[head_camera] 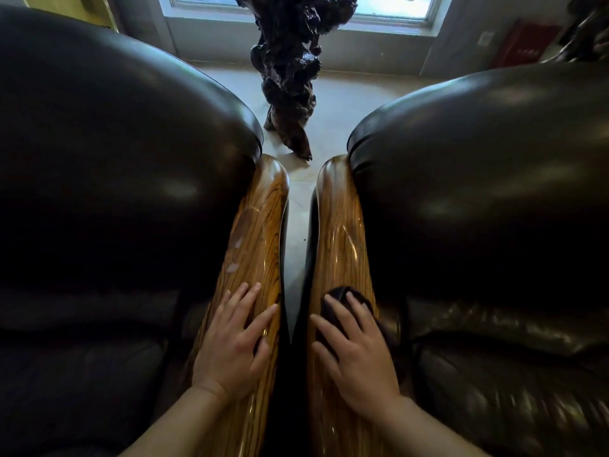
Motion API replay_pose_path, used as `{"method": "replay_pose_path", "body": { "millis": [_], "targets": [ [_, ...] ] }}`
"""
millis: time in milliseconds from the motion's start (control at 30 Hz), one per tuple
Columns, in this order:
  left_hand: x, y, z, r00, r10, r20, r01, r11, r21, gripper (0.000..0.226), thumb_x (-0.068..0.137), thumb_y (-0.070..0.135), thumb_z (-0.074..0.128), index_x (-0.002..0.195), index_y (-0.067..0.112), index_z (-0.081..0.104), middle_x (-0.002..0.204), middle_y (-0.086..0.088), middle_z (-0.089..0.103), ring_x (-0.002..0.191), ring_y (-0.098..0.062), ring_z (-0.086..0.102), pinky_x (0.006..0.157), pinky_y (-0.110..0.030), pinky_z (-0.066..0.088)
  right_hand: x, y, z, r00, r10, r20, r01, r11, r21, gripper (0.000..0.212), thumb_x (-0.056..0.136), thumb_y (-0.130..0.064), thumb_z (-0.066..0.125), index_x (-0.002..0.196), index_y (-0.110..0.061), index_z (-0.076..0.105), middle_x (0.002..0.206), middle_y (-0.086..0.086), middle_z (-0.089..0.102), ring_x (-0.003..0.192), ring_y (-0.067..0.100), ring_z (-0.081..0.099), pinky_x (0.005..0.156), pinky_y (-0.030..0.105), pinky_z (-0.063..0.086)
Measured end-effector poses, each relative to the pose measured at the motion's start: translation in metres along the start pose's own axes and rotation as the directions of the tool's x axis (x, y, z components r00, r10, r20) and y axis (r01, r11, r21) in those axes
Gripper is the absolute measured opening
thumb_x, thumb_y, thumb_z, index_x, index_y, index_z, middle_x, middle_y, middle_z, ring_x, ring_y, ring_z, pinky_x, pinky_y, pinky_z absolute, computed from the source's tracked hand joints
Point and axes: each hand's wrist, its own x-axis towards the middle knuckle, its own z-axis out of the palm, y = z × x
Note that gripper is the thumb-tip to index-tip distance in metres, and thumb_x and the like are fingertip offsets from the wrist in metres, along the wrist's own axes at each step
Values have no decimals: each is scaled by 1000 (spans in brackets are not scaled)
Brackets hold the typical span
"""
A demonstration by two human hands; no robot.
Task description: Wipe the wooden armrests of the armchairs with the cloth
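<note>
Two glossy wooden armrests run side by side away from me, the left armrest point(260, 225) and the right armrest point(339, 232), with a narrow gap between them. My left hand point(234, 344) lies flat on the left armrest, fingers spread, holding nothing. My right hand point(356, 351) presses a dark cloth point(339, 296) onto the right armrest; the cloth shows past my fingertips and beside my palm. Pale smudges mark the left armrest ahead of my fingers.
Dark leather armchairs flank the armrests: the left armchair point(115, 143) and the right armchair point(494, 166). A dark gnarled wood sculpture point(290, 70) stands on the pale floor point(339, 103) beyond the gap, below a window point(379, 8). A red box point(524, 44) sits at the far right wall.
</note>
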Motion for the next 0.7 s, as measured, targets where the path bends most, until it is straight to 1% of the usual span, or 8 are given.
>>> {"method": "replay_pose_path", "body": {
  "millis": [67, 133, 233, 367, 500, 600, 700],
  "targets": [
    [0, 0, 0, 1000, 2, 2, -2, 1000, 5, 51, 91, 36, 39, 141, 29, 49, 159, -4, 28, 150, -21, 12, 117, -57, 23, -40, -1, 7, 996, -85, 20, 85, 996, -21, 43, 100, -53, 42, 141, -41, 48, 163, -11, 22, 152, 27, 14, 118, 53, 21],
    [-1, -1, 1, 1000, 0, 1, 0, 1000, 9, 51, 92, 37, 39, 141, 30, 48, 160, -4, 27, 151, -21, 11, 118, -56, 22, -68, 1, 12, 989, -148, 22, 149, 988, -48, 45, 97, -53, 48, 141, -41, 49, 162, -9, 24, 150, 30, 19, 114, 54, 24],
    [-1, -3, 3, 1000, 2, -7, -2, 999, 40, 51, 92, 38, 39, 142, 31, 47, 160, -3, 26, 151, -20, 8, 120, -54, 18, -81, 1, 14, 986, -163, 30, 165, 984, -65, 45, 98, -51, 49, 141, -41, 48, 162, -10, 24, 150, 30, 20, 115, 53, 24],
    [-2, 0, 5, 1000, 19, 9, -21, 991, 129, 52, 93, 38, 38, 144, 28, 44, 161, -7, 25, 151, -20, 6, 121, -48, 9, -72, -4, 12, 996, -77, 50, 80, 995, -67, 44, 102, -51, 42, 144, -40, 44, 164, -11, 18, 152, 28, 12, 119, 52, 19],
    [-1, 5, 1, 999, 54, 10, -55, 984, 171, 56, 94, 40, 36, 148, 28, 38, 162, -8, 21, 151, -23, 5, 121, -49, 9, -42, -5, 6, 999, 15, 30, -13, 997, -70, 45, 103, -54, 33, 147, -42, 37, 164, -12, 17, 153, 24, 6, 120, 51, 16],
    [-10, 7, 0, 1000, 0, -12, 2, 987, 161, 59, 95, 43, 35, 151, 27, 29, 162, -8, 19, 151, -23, 5, 121, -53, 11, -9, -6, 3, 991, 132, -3, -132, 991, -31, 48, 102, -59, 23, 146, -42, 37, 163, -10, 22, 152, 23, 8, 121, 50, 14],
    [-37, 5, 1, 998, -53, -45, 59, 990, 125, 61, 96, 46, 35, 153, 26, 25, 162, -9, 19, 151, -23, 4, 120, -55, 11, 22, -3, -2, 974, 227, -15, -227, 974, -18, 54, 100, -62, 19, 146, -41, 39, 161, -8, 27, 151, 24, 13, 121, 49, 12]
  ]
}}
